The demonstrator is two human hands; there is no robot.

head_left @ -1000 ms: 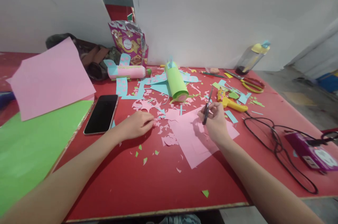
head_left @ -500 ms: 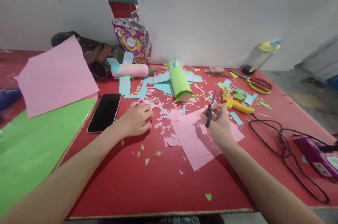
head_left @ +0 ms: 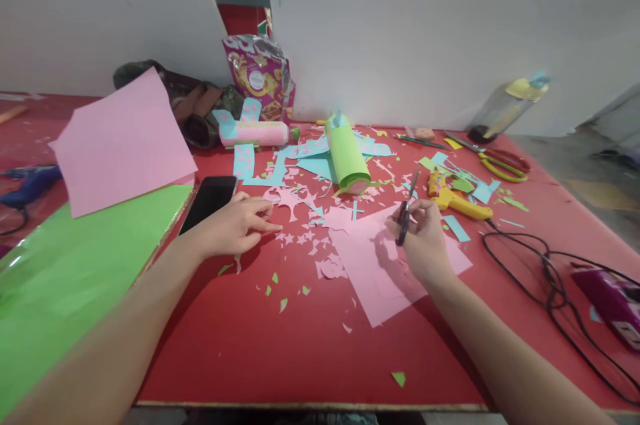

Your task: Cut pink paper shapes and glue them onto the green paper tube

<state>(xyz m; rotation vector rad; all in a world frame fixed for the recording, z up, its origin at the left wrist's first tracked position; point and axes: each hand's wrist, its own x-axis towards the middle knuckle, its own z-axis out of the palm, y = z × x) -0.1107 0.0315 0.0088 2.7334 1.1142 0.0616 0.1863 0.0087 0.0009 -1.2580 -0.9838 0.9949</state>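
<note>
My left hand rests on the red table with its index finger stretched out to the end of a row of small pink paper stars. It holds nothing, and its other fingers are partly curled. In my right hand is a small pair of dark-handled scissors, blades pointing up and away. That hand is over a pink paper sheet. Pink scraps lie just beyond my left fingers. A green paper-covered roll with blue wings stands out behind the scraps.
Left of my hand are a black phone, green paper and a large pink sheet. A yellow glue gun with its cord lies at right, near larger scissors. Behind are a pink bottle and a snack bag.
My left hand has drawn back to the left, uncovering pink scraps and stars, and its index finger now points out. My right hand still holds the scissors. The view has shifted slightly left.
</note>
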